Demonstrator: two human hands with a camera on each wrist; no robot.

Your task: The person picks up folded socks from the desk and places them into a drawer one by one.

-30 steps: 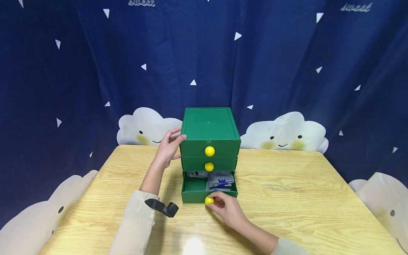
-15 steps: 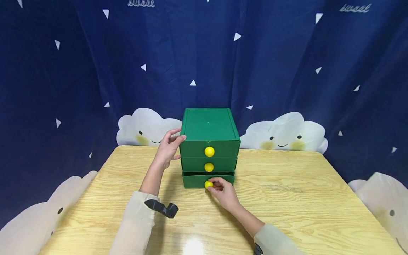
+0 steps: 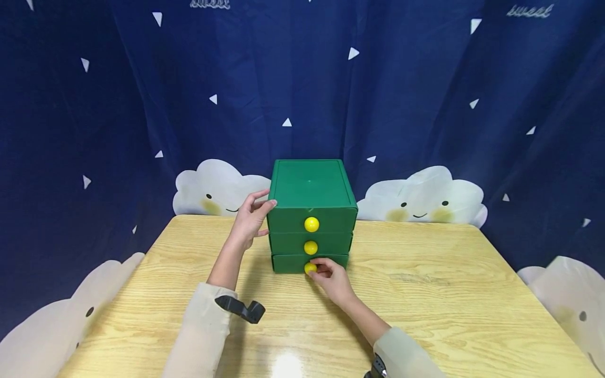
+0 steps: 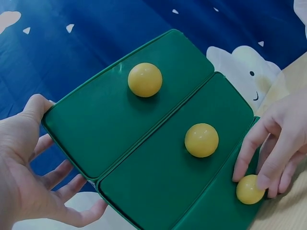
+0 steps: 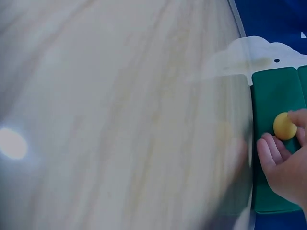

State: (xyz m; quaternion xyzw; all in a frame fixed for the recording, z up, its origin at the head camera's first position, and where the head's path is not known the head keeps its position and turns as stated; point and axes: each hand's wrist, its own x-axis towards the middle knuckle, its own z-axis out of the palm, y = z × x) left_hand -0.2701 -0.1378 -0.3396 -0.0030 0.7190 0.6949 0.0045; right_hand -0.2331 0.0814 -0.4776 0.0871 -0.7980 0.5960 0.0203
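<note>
A green three-drawer box (image 3: 309, 184) stands on the table, each drawer front bearing a round yellow knob. My right hand (image 3: 334, 282) pinches the knob of the bottom drawer (image 3: 285, 264) between thumb and fingers; that drawer sits pushed in, roughly level with the fronts above it. Up at the left side of the box, my left hand (image 3: 248, 218) rests with spread fingers against its edge. In the left wrist view the top knob (image 4: 145, 80) and middle knob (image 4: 201, 140) have no hand on them. What the drawers contain is hidden.
The box stands on a light wooden table (image 3: 425, 294). Behind it hangs a dark blue curtain (image 3: 307, 79) printed with white triangles and smiling clouds. A black strap mount (image 3: 240, 308) sits on the left sleeve.
The bottom drawer, earlier pulled out with grey folded fabric showing inside, has slid back into the box. My right hand moved away from me with its knob; my left hand stayed put.
</note>
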